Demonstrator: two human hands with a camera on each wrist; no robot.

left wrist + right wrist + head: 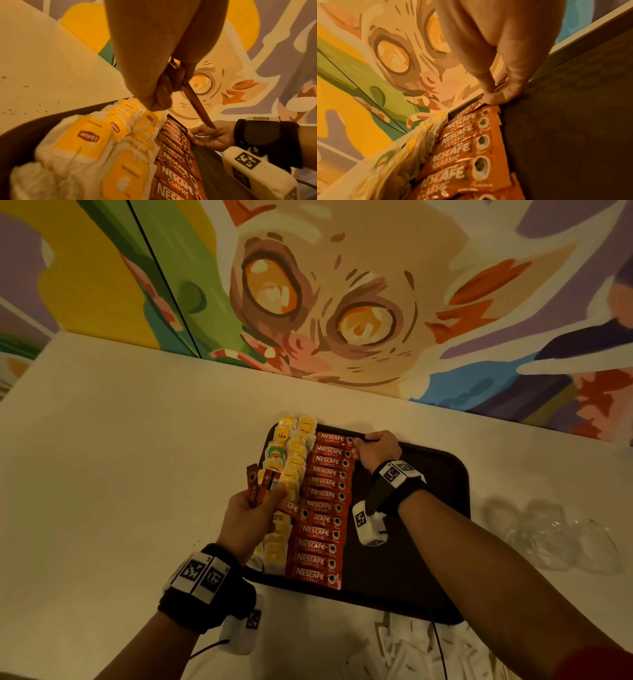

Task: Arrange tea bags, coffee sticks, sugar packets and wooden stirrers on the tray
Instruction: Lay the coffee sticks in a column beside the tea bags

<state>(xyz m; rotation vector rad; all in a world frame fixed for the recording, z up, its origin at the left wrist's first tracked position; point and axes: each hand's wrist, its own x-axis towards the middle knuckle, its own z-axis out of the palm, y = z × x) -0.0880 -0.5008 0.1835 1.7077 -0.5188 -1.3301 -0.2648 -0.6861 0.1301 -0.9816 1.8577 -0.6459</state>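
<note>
The dark brown rectangular plastic tray (428,474) is sitting on the pale cream surface (120,457) below a painted wall mural (325,302). A column of red Nescafe coffee sticks (323,508) is lying flat down the tray's left-centre, each stick crosswise and overlapping the next. Just left of it, yellow-tagged white tea bags (291,460) are lining the tray's left edge in two rough columns. The left hand (250,515) is hovering over the tea bags with fingers curled, gripping a small fan of spare red coffee sticks (260,484) that are pointing up and away. The right hand (376,448) is resting at the far end of the stick column, fingers curled, thumb and fingertips pinching the end of the topmost stick by the tray's far rim. White paper sugar packets (411,648) are lying loose on the surface at the near edge, off the tray. Clear glass tumblers (548,539) are lying right of the tray.
</note>
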